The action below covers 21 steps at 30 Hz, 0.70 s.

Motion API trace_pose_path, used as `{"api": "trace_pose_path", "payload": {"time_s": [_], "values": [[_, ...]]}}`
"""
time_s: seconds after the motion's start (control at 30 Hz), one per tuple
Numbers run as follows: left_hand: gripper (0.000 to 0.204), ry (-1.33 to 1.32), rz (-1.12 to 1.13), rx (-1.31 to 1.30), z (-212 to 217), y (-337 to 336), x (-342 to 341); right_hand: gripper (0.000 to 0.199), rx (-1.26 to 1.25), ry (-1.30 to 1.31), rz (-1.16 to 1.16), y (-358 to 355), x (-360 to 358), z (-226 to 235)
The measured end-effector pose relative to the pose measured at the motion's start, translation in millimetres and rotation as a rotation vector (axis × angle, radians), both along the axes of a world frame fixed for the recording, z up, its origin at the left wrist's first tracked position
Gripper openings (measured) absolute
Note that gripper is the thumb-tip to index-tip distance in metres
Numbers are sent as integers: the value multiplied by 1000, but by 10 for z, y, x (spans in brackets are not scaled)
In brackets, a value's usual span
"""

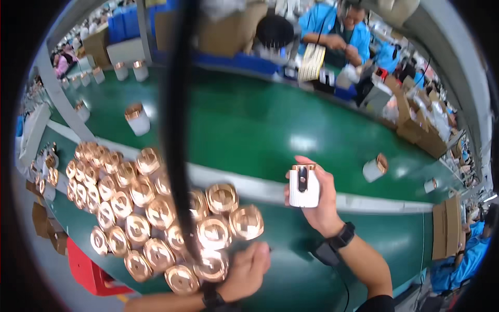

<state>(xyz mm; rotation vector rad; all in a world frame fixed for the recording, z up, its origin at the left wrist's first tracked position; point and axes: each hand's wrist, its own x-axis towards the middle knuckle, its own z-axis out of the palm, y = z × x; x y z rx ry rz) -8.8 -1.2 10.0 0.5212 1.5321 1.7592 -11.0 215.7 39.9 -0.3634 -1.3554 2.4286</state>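
Observation:
Upright in my right hand (323, 200) is a white ribbed cup-shaped device (295, 193) with a copper-coloured rim and a dark oval panel on its side. My fingers wrap round it from behind and from the right. Low in the middle, my left hand (248, 271) is closed, fingers curled together; a small dark bit shows at the fingertips, too small to name. Just left of that hand stand crowded rows of similar devices with shiny copper-coloured tops (213, 232). Below my right wrist lies a small black box (326, 254) with a thin cable.
A blurred black upright bar (178, 130) crosses the view in front of the rows. Beyond a pale rail, a green conveyor belt (249, 125) carries scattered white devices (138, 120). Across it sits a person in blue (332, 36). A cardboard box (446, 229) stands at right, a red stool (88, 270) lower left.

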Motion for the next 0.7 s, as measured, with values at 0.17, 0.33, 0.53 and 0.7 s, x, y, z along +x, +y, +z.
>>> {"api": "trace_pose_path", "payload": {"time_s": [0.17,0.33,0.53,0.7], "values": [[44,94,-26,27,15,58,-63,51,32,6,-173,-459,637,-288],[45,203,-70,-49,94,68,-25,51,162,42,-106,-603,699,-356],[41,263,-55,-60,42,71,17,58,376,19,-51,-668,792,-366],[41,300,-65,-62,16,75,-7,58,470,12,-36,-669,779,-322]]}}
